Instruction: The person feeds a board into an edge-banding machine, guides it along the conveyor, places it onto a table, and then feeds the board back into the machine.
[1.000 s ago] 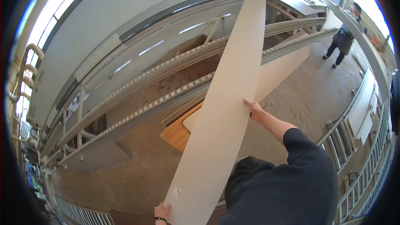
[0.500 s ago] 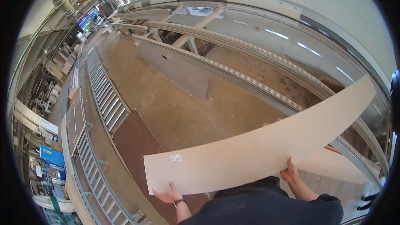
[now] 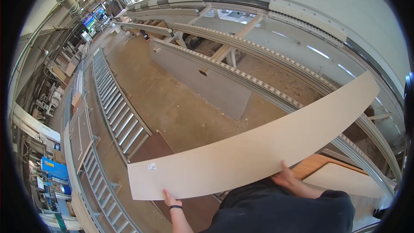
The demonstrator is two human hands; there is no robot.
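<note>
A long, pale beige board [image 3: 241, 153] stretches across in front of me, its edges bent by the lens. A small white label [image 3: 152, 166] sticks to its left end. My left hand [image 3: 169, 197] grips the near edge close to that end, thumb on top and fingers hidden underneath. Further right, my right hand [image 3: 283, 177] holds the same edge, its thumb showing and the other fingers under the board. The board's right end reaches over the metal rails of the machine.
Roller conveyors [image 3: 118, 108] run along the left, with a brown panel [image 3: 157, 146] at the near end of one. Long machine rails [image 3: 241, 73] cross at the right, a grey panel [image 3: 202, 82] below them. An orange-brown board [image 3: 312, 166] and a pale panel [image 3: 345, 179] lie at my right.
The board has shifted left with both hands still on it, as my view turned a little. More of the orange-brown board at the right now shows.
</note>
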